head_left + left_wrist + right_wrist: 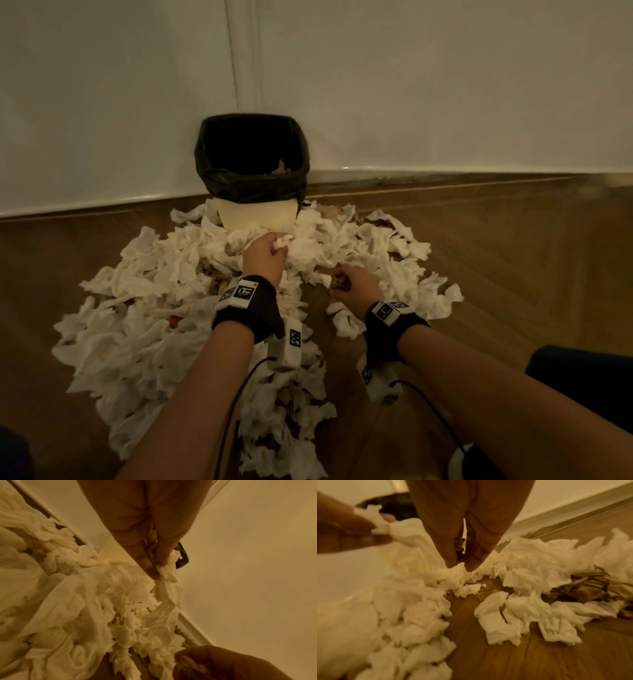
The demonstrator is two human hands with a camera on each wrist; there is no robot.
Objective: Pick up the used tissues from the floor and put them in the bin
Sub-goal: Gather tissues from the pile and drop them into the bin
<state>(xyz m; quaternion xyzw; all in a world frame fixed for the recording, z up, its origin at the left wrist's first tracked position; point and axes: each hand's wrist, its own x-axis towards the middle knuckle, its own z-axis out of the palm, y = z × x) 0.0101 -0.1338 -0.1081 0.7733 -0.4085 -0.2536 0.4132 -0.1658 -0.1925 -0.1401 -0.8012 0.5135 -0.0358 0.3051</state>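
A big heap of crumpled white tissues (pixel 164 301) covers the wooden floor in front of the bin (pixel 251 161), which has a black liner and stands in the wall corner. At the heap's far edge, just below the bin, my left hand (pixel 279 245) pinches a white tissue (pixel 164 582) between thumb and fingers (pixel 150 566). My right hand (pixel 339 282) is lower and to the right, with its fingers (pixel 448 555) curled round a brownish crumpled wad (pixel 340 281). The left hand (pixel 351 524) with its tissue also shows in the right wrist view.
White walls with a skirting board (pixel 445 169) meet behind the bin. Bare wooden floor (pixel 513 257) lies to the right of the heap. A dark blue object (pixel 582 380) sits at the lower right. Black cables (pixel 428 407) trail from both wrist cameras.
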